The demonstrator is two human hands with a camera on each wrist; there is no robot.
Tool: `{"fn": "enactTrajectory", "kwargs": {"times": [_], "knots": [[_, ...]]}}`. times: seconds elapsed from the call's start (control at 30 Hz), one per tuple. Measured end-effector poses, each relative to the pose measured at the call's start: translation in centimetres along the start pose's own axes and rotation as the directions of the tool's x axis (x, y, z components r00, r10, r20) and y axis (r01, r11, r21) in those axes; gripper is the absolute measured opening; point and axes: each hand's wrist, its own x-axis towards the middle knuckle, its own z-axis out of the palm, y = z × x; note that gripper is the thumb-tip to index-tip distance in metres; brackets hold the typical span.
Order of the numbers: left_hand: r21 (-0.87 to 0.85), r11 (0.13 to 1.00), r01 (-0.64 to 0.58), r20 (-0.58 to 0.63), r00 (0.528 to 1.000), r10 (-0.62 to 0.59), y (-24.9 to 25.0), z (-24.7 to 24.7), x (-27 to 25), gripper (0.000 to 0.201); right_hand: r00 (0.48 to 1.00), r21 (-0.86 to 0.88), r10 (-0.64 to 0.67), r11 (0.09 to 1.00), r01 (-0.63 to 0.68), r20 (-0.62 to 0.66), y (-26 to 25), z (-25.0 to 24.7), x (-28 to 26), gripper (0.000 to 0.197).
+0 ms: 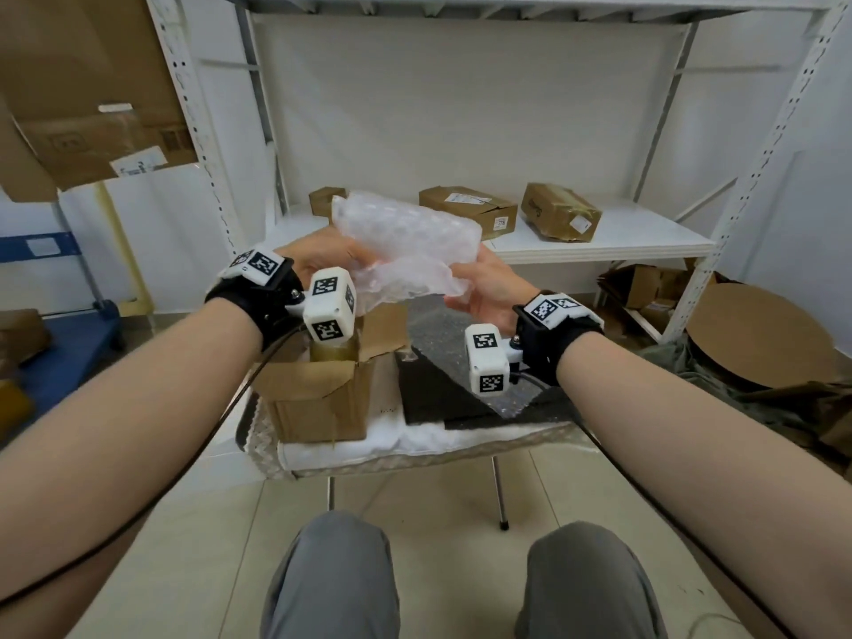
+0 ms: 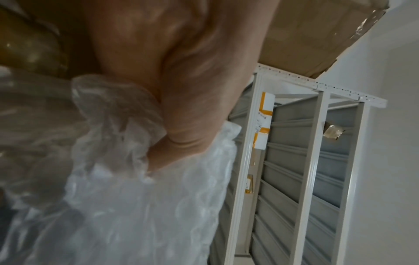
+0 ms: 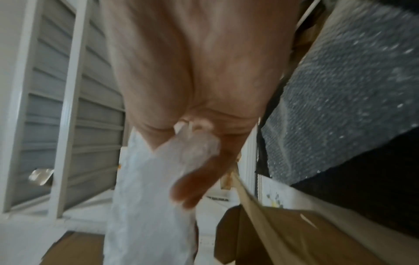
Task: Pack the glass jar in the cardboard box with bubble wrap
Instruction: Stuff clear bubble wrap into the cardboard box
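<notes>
Both hands hold up a bulky, crumpled bundle of clear bubble wrap [image 1: 405,232] above the table. My left hand [image 1: 332,253] grips its left end, where the wrap [image 2: 136,206] bunches against the palm [image 2: 181,89]. Its right end is pinched by my right hand [image 1: 475,283], and in the right wrist view the wrap [image 3: 145,197] hangs past the fingers [image 3: 192,182]. No glass jar shows plainly; the wrap hides whatever is inside. Below my left hand, the brown cardboard box [image 1: 318,403] stands open on the small table, flaps up.
A black mat [image 1: 438,394] and a flat sheet of bubble wrap [image 1: 438,329] lie on the table right of the box. Behind stands a white metal shelf [image 1: 599,242] with taped cardboard parcels [image 1: 465,209]. A round cardboard disc [image 1: 756,334] and scraps sit at the right.
</notes>
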Motion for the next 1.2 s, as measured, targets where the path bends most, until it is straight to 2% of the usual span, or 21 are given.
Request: {"fn": "enactTrajectory", "kwargs": {"times": [0.17,0.23,0.3,0.33,0.43,0.5,0.57,0.67,0.77,0.87,0.97,1.07,1.13,1.2], "knots": [[-0.109,0.989,-0.102,-0.131,0.988,0.088,-2.4,-3.2,0.3,0.038,0.987,-0.137,-0.109,0.986,0.092,-0.119,0.3,4.8,3.5,0.034],[-0.144,0.980,-0.136,-0.222,0.970,0.102,-3.1,-4.2,0.4,0.041,0.972,-0.184,-0.156,0.975,0.123,-0.175,0.9,5.9,4.9,0.033],[-0.065,0.984,-0.166,-0.310,0.941,0.138,-4.4,-5.6,1.3,0.068,0.948,-0.340,-0.228,0.929,0.145,-0.220,1.6,6.8,6.1,0.031],[0.005,0.984,-0.181,-0.309,0.935,0.173,-5.0,-6.2,1.8,0.080,0.934,-0.431,-0.269,0.890,0.148,-0.235,1.9,7.1,6.7,0.031],[0.252,0.943,-0.215,-0.218,0.937,0.272,-6.0,-7.0,3.1,0.091,0.911,-0.587,-0.339,0.797,0.145,-0.234,2.6,8.3,7.8,0.034],[0.427,0.869,-0.249,-0.134,0.933,0.333,-5.8,-6.9,3.6,0.089,0.913,-0.649,-0.353,0.747,0.144,-0.204,3.0,9.1,8.5,0.037],[0.521,0.809,-0.274,-0.058,0.934,0.353,-5.6,-6.8,4.5,0.081,0.921,-0.694,-0.355,0.704,0.150,-0.161,3.5,9.8,9.3,0.037],[0.596,0.754,-0.277,0.015,0.942,0.334,-5.3,-6.3,5.9,0.067,0.925,-0.705,-0.367,0.681,0.196,-0.096,3.8,10.7,10.1,0.033],[0.614,0.736,-0.285,0.046,0.944,0.327,-5.6,-6.3,7.4,0.053,0.929,-0.700,-0.358,0.687,0.195,-0.093,4.1,11.1,11.0,0.037],[0.649,0.714,-0.263,-0.004,0.937,0.349,-6.2,-6.4,8.6,0.032,0.939,-0.689,-0.331,0.703,0.177,-0.096,4.8,11.1,11.6,0.041],[0.672,0.706,-0.224,-0.098,0.918,0.385,-6.7,-6.6,9.5,0.025,0.944,-0.698,-0.302,0.705,0.126,-0.135,5.7,11.3,11.6,0.039],[0.712,0.680,-0.176,-0.145,0.910,0.388,-7.4,-6.7,9.9,0.021,0.957,-0.680,-0.195,0.733,-0.003,-0.215,6.3,11.5,11.4,0.067],[0.711,0.688,-0.147,-0.181,0.907,0.380,-7.8,-6.9,9.9,0.020,0.963,-0.757,-0.128,0.646,-0.102,-0.238,6.6,11.3,11.5,0.078],[0.710,0.692,-0.128,-0.205,0.903,0.377,-8.1,-7.1,10.0,0.023,0.957,-0.814,-0.098,0.553,-0.174,-0.272,6.9,10.9,11.6,0.073]]}}
